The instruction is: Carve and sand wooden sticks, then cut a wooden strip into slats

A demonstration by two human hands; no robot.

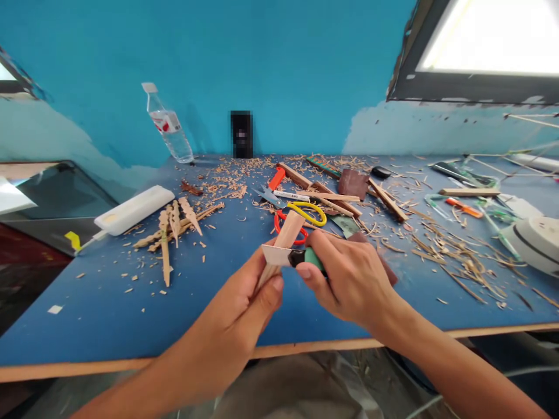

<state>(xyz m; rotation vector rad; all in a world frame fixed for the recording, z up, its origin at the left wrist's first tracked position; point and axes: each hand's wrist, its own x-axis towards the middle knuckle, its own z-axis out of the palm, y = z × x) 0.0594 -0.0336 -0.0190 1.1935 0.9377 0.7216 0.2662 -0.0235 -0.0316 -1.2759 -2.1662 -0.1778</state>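
Note:
My left hand (pixel 248 299) is closed around the lower part of a pale wooden stick (pixel 289 231), which slants up and away from me above the table. In my right hand (pixel 349 276) is a utility knife (pixel 313 259) with a green and black handle, gripped by thumb and fingers. Its broad blade (pixel 276 255) lies across the stick, just above my left fingers. Beyond the stick lie scissors with a yellow loop (pixel 312 214) and a red loop (pixel 279 222); the stick and my right hand partly hide them.
Carved wooden sticks (pixel 173 222) lie left beside a white power strip (pixel 135 209). A water bottle (pixel 168 128) stands at the back. Wood strips (pixel 386 201), sandpaper (pixel 353 184) and many shavings (pixel 469 267) cover the right side of the blue table (pixel 105 326). A white round object (pixel 535 244) sits far right.

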